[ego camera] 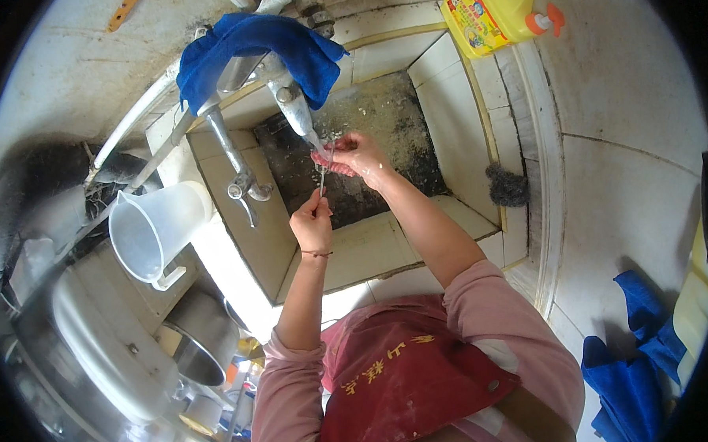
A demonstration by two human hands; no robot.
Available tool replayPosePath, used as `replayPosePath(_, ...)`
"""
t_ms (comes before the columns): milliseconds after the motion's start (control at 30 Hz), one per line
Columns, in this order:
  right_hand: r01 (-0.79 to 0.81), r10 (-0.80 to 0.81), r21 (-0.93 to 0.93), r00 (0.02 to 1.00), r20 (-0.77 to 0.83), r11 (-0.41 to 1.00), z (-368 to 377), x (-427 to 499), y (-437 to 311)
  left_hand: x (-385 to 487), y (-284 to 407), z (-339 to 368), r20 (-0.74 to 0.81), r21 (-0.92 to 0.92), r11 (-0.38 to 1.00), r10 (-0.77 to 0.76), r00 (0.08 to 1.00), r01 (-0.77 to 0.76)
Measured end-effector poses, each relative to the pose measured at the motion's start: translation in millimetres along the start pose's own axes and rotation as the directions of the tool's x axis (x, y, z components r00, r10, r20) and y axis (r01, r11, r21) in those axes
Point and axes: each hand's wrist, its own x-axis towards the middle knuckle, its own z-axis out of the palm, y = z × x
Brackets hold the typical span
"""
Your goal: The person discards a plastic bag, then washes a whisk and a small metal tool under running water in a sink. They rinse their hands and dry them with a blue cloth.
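Note:
My left hand [311,223] grips the thin handle of a slender metal utensil [322,179], which points away from me over the tiled sink [458,98]. Around the utensil's far end is my right hand [357,158], its fingers curved and wet, with pale bits stuck to the skin. Whether those fingers press on the utensil is hard to see. Water [322,151] runs from the tap [293,108] onto this spot. Small pale scraps lie on the dark sink floor [379,122]. The utensil's head is blurred by water and fingers.
A blue cloth [251,36] drapes over the pipes. A second tap [239,178] juts over the left side, near a clear plastic jug [153,230]. On the right rim sit a steel wool scourer [508,186] and a yellow detergent jug [487,14]. Blue cloths [624,381] lie lower right.

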Motion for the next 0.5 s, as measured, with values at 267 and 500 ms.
replayPosePath(267,0.251,-0.258,-0.176,0.966,-0.018,0.952,9.4,2.0,15.5,-7.8,-4.2,5.6,0.119,-0.193,0.967,-0.146,0.982,0.167)
replayPosePath(500,0.417,-0.396,0.026,0.880,-0.261,0.909,33.7,8.2,34.4,-18.2,13.4,28.1,0.139,-0.598,0.691,-0.410,0.902,0.406)
